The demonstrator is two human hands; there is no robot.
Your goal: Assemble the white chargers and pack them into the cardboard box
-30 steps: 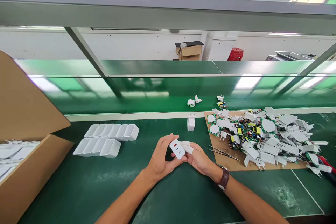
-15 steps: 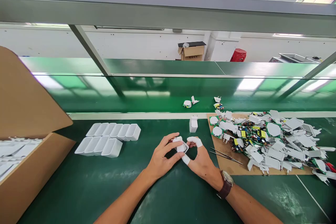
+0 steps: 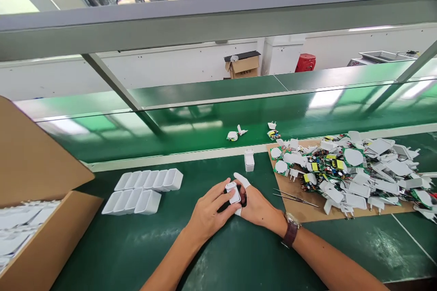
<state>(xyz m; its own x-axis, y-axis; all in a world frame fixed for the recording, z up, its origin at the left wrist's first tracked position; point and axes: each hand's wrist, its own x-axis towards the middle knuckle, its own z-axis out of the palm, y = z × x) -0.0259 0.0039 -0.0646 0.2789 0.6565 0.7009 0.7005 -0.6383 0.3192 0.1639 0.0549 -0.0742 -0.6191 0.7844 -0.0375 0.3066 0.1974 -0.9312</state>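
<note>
Head view, work in hand: a white charger (image 3: 233, 192) is held up just over the green mat (image 3: 239, 254), in front of the person and between both hands.
Head view, looks done: two rows of white housings (image 3: 143, 188) lie side by side on the mat to the left; one more white unit (image 3: 249, 161) stands alone near the belt's edge.
Head view, looks left to do: I'd judge plenty, as a big pile of boards and plug parts (image 3: 348, 173) sits on the cardboard sheet (image 3: 300, 211) to the right, with tweezers (image 3: 290, 196) beside it.
Left hand (image 3: 208, 211): curled round the charger, fingertips pressing its near face and side.
Right hand (image 3: 259, 207): closed on the charger's other side; white finger cots (image 3: 241, 178) on thumb and forefinger, the forefinger raised above the piece.
Unclear: something dark shows beneath the charger, and I can't tell what it is.
Elsewhere: an open cardboard box (image 3: 41, 236) at far left; loose bits (image 3: 235, 134) on the conveyor belt (image 3: 205, 122).
</note>
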